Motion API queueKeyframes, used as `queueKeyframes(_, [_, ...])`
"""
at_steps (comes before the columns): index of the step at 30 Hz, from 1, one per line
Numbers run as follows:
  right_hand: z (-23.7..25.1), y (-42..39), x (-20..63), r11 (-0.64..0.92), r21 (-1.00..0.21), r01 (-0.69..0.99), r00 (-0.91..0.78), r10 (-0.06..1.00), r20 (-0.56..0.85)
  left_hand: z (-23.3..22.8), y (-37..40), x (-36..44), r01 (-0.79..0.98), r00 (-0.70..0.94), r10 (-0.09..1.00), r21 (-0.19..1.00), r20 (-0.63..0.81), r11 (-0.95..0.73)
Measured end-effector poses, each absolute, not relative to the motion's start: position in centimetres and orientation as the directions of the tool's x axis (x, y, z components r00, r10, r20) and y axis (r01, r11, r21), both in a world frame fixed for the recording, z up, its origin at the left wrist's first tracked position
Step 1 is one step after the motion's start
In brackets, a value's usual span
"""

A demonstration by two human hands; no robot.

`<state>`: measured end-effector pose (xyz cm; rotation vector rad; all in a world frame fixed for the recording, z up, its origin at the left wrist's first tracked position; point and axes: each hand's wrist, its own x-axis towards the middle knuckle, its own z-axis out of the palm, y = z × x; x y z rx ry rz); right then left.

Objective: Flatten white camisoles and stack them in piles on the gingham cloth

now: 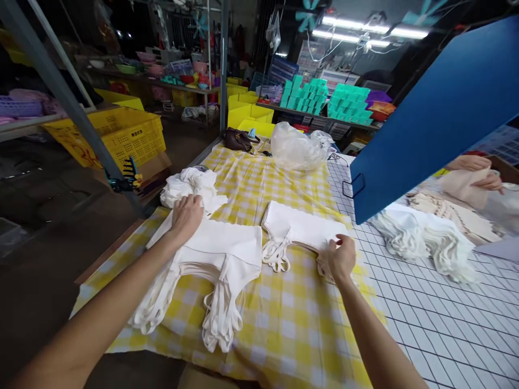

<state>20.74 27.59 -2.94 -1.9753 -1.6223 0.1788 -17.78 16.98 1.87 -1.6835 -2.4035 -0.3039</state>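
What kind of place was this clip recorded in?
Probably a small workshop or warehouse where goods get sorted and packed. The left hand rests on a stack of white strapped garments, another white stack lies under the right hand, and yellow crates and shelves of teal boxes stand behind.

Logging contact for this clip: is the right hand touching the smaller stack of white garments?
Touching. The head view shows the right hand with its fingers pressed onto the near edge of the smaller white stack, no gap between them.
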Motion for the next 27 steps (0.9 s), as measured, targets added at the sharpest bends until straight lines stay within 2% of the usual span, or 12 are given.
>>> queueKeyframes(4, [-2.6,31.3,25.9,-0.256,-0.439,0.861,0.355,0.921,0.159,1.7,22.9,-12.1,0.925,-0.223,0.974,0.327,0.051,0.194])
queueKeyframes(7, [-3.1,33.5,27.4,-0.286,-0.435,0.854,0.366,0.924,0.111,0.6,27.8,-8.0,0.885,-0.194,0.981,0.426,-0.029,0.188])
queueKeyframes(14, [-4.8,36.5,27.4,-0.264,-0.423,0.867,0.333,0.938,0.097,-1.4,35.4,-2.6,0.856,-0.250,0.962,0.440,-0.106,0.271])
queueKeyframes(27, [-5.9,36.3,26.9,0.004,-0.375,0.927,0.140,0.924,0.356,-2.6,37.3,-2.1,0.772,-0.440,0.886,0.442,-0.147,0.457])
